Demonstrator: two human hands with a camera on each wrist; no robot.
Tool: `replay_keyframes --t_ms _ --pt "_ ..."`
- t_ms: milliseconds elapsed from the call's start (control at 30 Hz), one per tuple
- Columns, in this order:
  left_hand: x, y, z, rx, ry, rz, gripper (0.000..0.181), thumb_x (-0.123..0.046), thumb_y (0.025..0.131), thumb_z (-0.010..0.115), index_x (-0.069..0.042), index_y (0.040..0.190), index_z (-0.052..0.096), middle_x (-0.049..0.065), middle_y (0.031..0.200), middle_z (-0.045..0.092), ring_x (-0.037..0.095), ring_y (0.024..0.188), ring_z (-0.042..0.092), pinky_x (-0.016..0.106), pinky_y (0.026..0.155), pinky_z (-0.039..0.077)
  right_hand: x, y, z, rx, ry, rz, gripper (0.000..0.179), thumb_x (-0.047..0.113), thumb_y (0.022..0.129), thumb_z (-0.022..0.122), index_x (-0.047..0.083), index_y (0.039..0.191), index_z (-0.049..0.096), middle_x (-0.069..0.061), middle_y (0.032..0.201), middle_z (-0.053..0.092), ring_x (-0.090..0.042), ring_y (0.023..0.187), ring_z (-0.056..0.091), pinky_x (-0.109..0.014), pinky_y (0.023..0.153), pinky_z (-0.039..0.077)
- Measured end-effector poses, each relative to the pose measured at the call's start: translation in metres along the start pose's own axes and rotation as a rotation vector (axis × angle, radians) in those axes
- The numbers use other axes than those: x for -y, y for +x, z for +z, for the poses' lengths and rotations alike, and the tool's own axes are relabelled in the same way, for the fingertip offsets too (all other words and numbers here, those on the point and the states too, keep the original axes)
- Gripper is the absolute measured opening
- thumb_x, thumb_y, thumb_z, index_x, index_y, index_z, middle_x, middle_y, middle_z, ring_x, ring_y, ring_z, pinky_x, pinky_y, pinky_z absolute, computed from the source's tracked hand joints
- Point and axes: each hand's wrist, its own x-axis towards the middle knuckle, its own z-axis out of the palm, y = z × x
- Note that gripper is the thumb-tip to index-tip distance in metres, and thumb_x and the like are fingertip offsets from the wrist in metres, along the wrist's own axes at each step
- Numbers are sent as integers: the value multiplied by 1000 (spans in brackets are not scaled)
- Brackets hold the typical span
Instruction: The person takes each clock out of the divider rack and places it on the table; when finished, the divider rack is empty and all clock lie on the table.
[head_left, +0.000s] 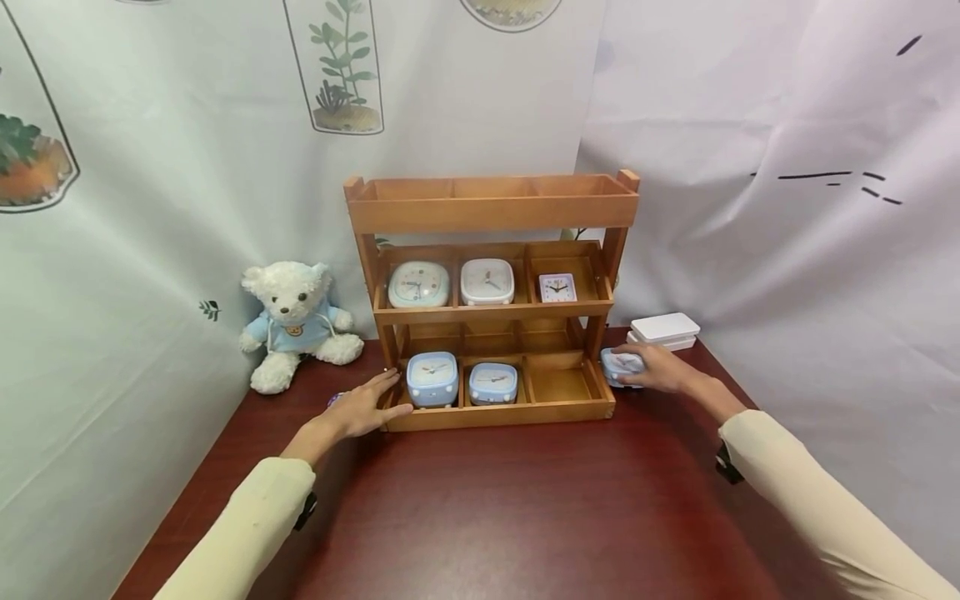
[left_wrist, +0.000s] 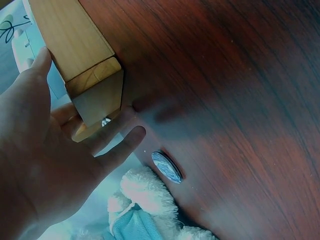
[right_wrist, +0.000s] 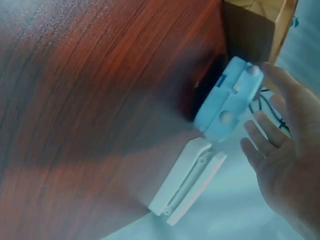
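A tiered wooden rack stands on the table with alarm clocks in its compartments. My left hand is at the rack's lower left end, fingers spread along the side and thumb by the front edge; the left wrist view shows this hand too. Nearest to its thumb is a blue alarm clock in the bottom left compartment. Right of the rack, my right hand reaches over another blue alarm clock on the table. In the right wrist view its thumb tip is right at that clock, the other fingers loosely bent beside it.
A smaller blue clock is in the bottom middle compartment. The middle tier holds two pale clocks and a small square clock. White flat boxes lie behind the right hand. A teddy bear sits left; a small oval object lies nearby.
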Motion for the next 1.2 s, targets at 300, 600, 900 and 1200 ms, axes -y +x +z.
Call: replay_keyframes --t_ms 300,600,900,1200 --pt "1 -1 -1 -5 0 3 90 -64 99 57 -5 163 33 19 169 26 53 143 39 67 113 34 28 4 -4 -27 55 -29 57 24 91 82 -5 136 63 -26 124 69 -41 103 67 -53 86 53" --pt "0 -2 1 -8 3 2 90 -65 99 57 -6 163 34 17 169 26 54 144 37 69 112 33 60 15 6 -64 69 -122 58 28 90 83 -1 136 65 -19 131 68 -36 120 65 -55 98 51" --pt "0 -1 3 -25 -20 3 87 -60 100 60 -5 162 35 18 169 27 52 145 37 69 112 33 99 40 24 -50 135 -136 61 31 91 83 1 139 64 -18 135 67 -35 119 66 -53 99 52" --pt "3 -3 7 -63 -53 13 86 -60 99 62 -6 161 38 17 168 30 48 148 35 69 113 31 128 65 48 -28 154 -166 59 29 91 83 0 139 64 -16 137 66 -34 130 61 -50 107 49"
